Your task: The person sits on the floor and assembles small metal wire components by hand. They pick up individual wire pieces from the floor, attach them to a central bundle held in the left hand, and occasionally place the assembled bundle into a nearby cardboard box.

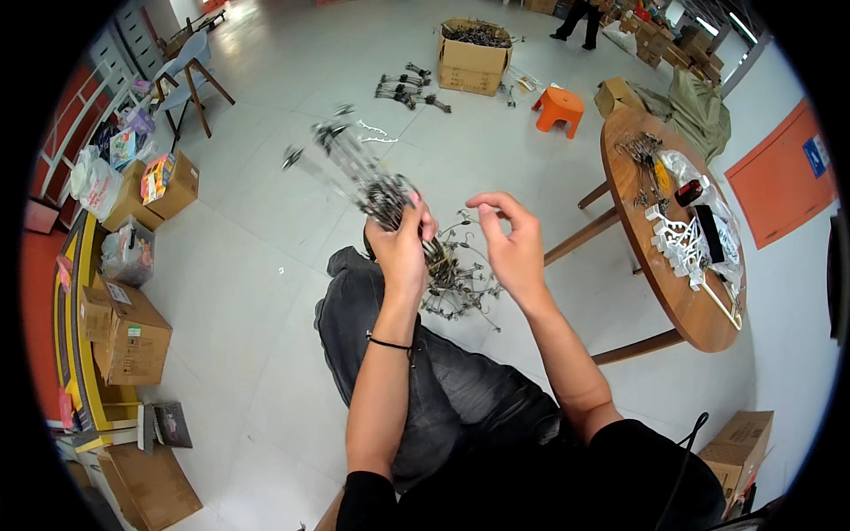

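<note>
My left hand (pixel 400 252) is closed round a bundle of clip hangers (pixel 382 196), thin dark metal pieces with hooks and clips. The bundle slants up and left; its far end is smeared by motion. To its right, my right hand (pixel 512 248) is raised apart from it, fingers loosely bent, with nothing visible in them. Below and between both hands, a loose tangle of similar hangers (pixel 462 283) lies near the floor beside my knee. My left palm hides the middle of the bundle.
A round wooden table (pixel 699 310) at right bears white hangers (pixel 686 239) and more metal ones. Ahead are a cardboard box (pixel 469 71) full of hangers, bundles on the floor (pixel 403 91) and an orange stool (pixel 560 108). Cartons (pixel 133 327) line the left; a person stands far back.
</note>
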A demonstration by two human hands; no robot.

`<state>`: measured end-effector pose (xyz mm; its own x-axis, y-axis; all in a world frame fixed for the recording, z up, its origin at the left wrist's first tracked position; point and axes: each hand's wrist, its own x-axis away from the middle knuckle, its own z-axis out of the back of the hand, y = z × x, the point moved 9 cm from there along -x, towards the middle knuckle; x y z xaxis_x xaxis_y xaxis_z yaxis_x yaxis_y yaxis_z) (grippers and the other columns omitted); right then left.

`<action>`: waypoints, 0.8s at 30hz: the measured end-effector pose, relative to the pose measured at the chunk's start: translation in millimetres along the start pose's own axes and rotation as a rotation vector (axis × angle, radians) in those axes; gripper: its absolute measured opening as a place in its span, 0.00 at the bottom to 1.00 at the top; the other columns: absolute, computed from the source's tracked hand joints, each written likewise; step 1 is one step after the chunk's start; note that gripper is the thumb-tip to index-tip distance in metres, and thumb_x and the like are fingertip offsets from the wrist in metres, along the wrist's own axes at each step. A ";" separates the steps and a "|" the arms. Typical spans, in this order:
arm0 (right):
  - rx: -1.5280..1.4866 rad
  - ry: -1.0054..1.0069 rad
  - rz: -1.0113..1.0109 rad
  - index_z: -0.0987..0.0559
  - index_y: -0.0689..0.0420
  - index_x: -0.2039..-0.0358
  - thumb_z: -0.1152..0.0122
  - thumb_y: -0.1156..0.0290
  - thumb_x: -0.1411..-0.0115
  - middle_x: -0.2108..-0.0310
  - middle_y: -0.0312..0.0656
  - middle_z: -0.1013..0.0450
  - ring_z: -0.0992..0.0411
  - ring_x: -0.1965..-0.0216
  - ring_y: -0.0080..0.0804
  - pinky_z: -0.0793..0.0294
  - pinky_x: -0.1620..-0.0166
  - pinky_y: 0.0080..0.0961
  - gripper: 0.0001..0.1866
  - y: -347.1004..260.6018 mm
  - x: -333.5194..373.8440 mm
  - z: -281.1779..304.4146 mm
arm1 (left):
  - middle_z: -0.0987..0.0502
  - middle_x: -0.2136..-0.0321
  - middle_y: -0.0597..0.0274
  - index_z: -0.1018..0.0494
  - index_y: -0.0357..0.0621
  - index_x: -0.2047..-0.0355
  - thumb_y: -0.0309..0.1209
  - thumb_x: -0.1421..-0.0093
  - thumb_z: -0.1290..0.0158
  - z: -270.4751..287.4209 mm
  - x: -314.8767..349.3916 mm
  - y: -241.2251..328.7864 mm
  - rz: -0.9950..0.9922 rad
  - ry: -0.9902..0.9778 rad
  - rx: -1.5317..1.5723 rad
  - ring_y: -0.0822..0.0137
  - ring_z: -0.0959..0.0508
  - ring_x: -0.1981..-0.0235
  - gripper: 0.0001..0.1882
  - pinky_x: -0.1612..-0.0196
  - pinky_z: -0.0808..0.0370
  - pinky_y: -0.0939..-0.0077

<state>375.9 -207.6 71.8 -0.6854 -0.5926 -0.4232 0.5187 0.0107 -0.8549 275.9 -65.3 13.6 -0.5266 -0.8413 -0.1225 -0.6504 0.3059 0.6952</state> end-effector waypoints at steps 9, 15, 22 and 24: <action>-0.919 -0.462 -0.436 0.32 0.65 0.38 0.49 0.45 0.30 0.49 0.54 0.24 0.24 0.48 0.43 0.27 0.41 0.40 0.35 29.7 -3.6 -11.8 | 0.25 0.76 0.69 0.27 0.39 0.55 0.16 0.47 0.44 -59.3 51.1 -47.7 0.415 -0.773 -0.545 0.77 0.28 0.80 0.18 0.78 0.32 0.79; -1.019 -0.147 -0.608 0.28 0.58 0.57 0.39 0.63 0.34 0.71 0.40 0.27 0.25 0.69 0.33 0.21 0.53 0.38 0.13 69.9 1.7 5.8 | 0.24 0.67 0.63 0.29 0.33 0.57 0.17 0.45 0.47 -53.1 71.8 -77.3 0.663 -1.023 -0.705 0.74 0.24 0.66 0.14 0.62 0.26 0.75; -0.443 -0.220 -0.319 0.26 0.64 0.65 0.36 0.78 0.41 0.75 0.36 0.26 0.27 0.73 0.21 0.26 0.68 0.22 0.07 35.4 10.0 2.4 | 0.29 0.42 0.59 0.38 0.33 0.35 0.13 0.46 0.47 -47.6 27.9 -31.1 0.364 -0.764 -0.423 0.68 0.32 0.37 0.36 0.36 0.34 0.71; -0.220 -0.245 -0.234 0.24 0.64 0.63 0.34 0.75 0.42 0.70 0.35 0.24 0.27 0.68 0.19 0.26 0.63 0.21 0.10 38.3 22.2 -11.8 | 0.30 0.40 0.60 0.38 0.34 0.35 0.15 0.47 0.42 -45.4 41.4 -50.9 0.423 -0.839 -0.377 0.69 0.32 0.38 0.38 0.37 0.34 0.71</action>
<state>374.5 -210.9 26.2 -0.6160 -0.7736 -0.1484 0.2230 0.0095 -0.9748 312.0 -135.9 5.3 -0.9829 -0.0665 -0.1716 -0.1823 0.2239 0.9574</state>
